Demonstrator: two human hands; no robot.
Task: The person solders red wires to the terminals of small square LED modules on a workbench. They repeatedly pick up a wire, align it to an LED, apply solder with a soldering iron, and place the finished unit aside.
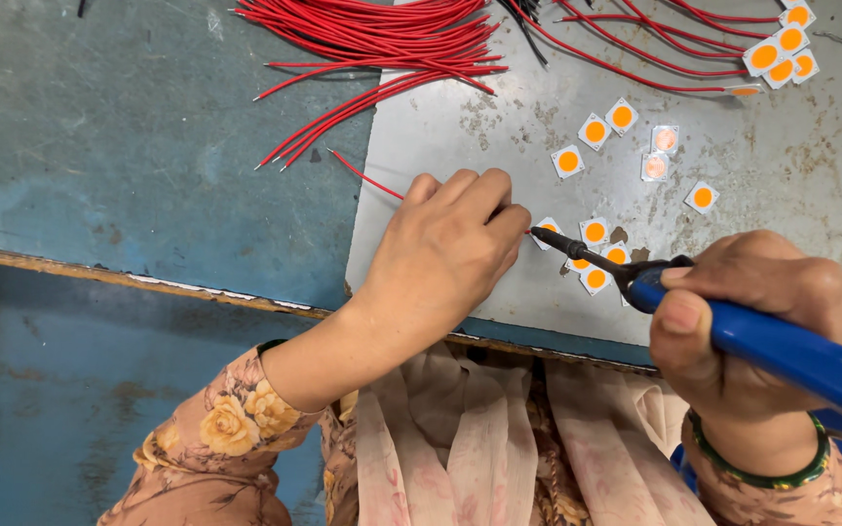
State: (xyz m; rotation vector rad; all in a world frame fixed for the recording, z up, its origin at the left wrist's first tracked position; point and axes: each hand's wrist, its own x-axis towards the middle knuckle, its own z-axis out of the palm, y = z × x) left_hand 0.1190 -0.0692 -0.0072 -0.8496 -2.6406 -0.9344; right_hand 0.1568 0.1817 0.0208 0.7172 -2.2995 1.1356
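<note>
Pinching a thin, floppy red wire (367, 178) near its end, left hand (445, 248) steadies it while right hand (743, 321) clenches the blue soldering iron (782, 346) over small, light chips (594, 232) on the counter (752, 175).

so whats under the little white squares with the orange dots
The white squares lie flat on a scuffed grey metal sheet, which rests on a blue table. What each square covers is hidden.

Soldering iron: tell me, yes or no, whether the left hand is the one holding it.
No. The blue-handled soldering iron sits in the right hand, while the left hand pinches a red wire.
</note>
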